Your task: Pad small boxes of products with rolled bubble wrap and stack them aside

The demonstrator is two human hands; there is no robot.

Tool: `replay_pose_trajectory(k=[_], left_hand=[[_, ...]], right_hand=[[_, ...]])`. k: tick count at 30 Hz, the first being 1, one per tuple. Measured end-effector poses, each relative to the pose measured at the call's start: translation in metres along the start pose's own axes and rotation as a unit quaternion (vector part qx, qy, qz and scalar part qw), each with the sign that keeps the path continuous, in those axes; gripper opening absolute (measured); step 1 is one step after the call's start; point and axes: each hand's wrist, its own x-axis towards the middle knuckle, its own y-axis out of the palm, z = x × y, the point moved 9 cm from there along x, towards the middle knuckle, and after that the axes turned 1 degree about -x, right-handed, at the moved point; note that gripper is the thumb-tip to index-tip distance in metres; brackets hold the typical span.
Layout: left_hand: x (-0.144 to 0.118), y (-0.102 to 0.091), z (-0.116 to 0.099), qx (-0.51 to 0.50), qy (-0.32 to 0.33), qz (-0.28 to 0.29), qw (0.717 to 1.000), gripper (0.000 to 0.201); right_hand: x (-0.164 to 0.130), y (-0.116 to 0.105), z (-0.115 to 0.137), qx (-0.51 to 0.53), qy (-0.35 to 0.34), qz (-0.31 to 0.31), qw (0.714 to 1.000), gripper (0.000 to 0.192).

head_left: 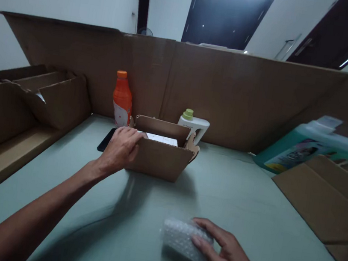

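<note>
**A:** On the pale green table (248,201), what do your hands feel?

**B:** My left hand (121,149) is stretched forward, fingers curled over the near left corner of a small open cardboard box (160,159), gripping its stiff brown wall. A white sheet lies flat inside it. My right hand (227,257) lies close to me, fingers spread and loosely bent, resting on a soft rectangular packet wrapped in bubble wrap (182,240), not closed around it.

**A:** And around them?

**B:** Behind the box stand a smooth orange plastic bottle (122,99) and a white jug with a green cap (194,124). A flat black slab (106,139) lies beside my left hand. A tall corrugated cardboard wall (246,97) rings the back, and a teal jug (307,147) lies tilted on the right.
</note>
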Motion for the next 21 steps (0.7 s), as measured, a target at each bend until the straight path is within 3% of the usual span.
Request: replay_pose_trajectory(k=[3, 7, 10, 13, 17, 19, 21], left_hand=[[-0.003, 0.003, -0.001, -0.032, 0.024, 0.011, 0.999, 0.025], [-0.044, -0.022, -0.024, -0.051, 0.032, 0.002, 0.998, 0.025], [-0.076, -0.046, -0.041, -0.059, 0.02, 0.002, 0.998, 0.028], [-0.097, -0.061, -0.053, -0.061, 0.013, 0.002, 0.998, 0.034], [-0.104, -0.065, -0.058, -0.063, -0.005, -0.002, 0.998, 0.033], [-0.103, -0.065, -0.058, -0.062, -0.009, -0.008, 0.998, 0.031], [-0.102, -0.065, -0.057, -0.067, -0.007, -0.013, 0.998, 0.03]], right_hand=[[0.0, -0.049, 0.016, 0.004, -0.015, -0.08, 0.997, 0.05], [0.008, -0.112, 0.066, 0.037, -0.088, -0.184, 0.978, 0.049], [0.023, -0.129, 0.116, -0.041, -0.156, -0.194, 0.968, 0.045], [0.046, -0.113, 0.158, -0.224, -0.16, -0.148, 0.95, 0.033], [0.083, -0.068, 0.183, -0.507, -0.07, -0.073, 0.856, 0.012], [0.1, -0.04, 0.188, -0.541, -0.064, -0.018, 0.838, 0.014], [0.113, -0.018, 0.189, -0.526, -0.074, 0.033, 0.846, 0.016]])
